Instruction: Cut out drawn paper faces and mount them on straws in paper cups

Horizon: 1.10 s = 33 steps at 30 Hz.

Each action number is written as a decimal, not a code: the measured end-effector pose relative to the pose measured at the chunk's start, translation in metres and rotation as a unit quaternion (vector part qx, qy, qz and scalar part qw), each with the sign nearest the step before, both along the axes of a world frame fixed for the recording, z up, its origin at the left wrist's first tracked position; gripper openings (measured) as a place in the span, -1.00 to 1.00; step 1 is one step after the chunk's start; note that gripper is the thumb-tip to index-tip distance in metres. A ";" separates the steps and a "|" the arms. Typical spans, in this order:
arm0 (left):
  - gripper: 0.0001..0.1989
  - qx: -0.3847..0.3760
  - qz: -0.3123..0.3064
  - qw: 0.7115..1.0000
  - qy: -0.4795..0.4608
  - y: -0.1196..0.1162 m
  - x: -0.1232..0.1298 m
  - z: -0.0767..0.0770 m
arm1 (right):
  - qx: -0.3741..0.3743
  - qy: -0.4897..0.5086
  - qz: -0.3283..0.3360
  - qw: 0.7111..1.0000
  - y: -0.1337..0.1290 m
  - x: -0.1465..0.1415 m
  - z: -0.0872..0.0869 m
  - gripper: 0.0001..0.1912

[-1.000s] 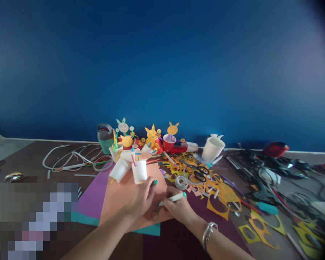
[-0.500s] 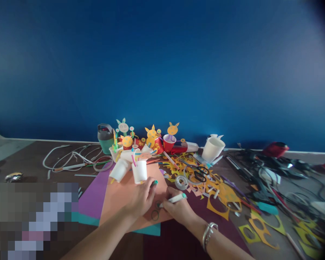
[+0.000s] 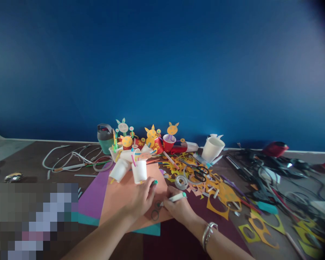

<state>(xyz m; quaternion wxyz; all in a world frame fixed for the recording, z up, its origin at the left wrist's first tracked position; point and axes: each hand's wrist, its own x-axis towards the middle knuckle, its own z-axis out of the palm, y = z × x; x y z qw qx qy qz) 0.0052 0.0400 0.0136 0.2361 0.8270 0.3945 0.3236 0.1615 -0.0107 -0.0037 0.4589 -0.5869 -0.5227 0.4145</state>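
While the right hand grips a marker, with its tip at small circles on the orange paper beneath, the left hand holds a green cap; beyond this hand stands a white cup.

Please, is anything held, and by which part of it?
The right hand holds the marker near its writing tip. The left hand seems to hold a green cap; which part, I cannot tell.
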 end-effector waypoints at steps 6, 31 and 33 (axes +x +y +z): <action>-0.83 -0.019 -0.004 1.000 0.008 0.002 -0.001 -0.001 | -0.007 0.096 -0.016 0.995 0.000 0.004 0.005 -0.84; -0.83 -0.039 0.003 0.999 -0.022 0.008 -0.001 -0.005 | 0.005 -0.109 0.041 0.993 -0.008 -0.004 -0.008 -0.82; -0.85 -0.040 0.000 0.999 -0.021 0.008 -0.001 -0.004 | 0.011 -0.124 0.045 0.991 -0.008 -0.004 -0.007 -0.81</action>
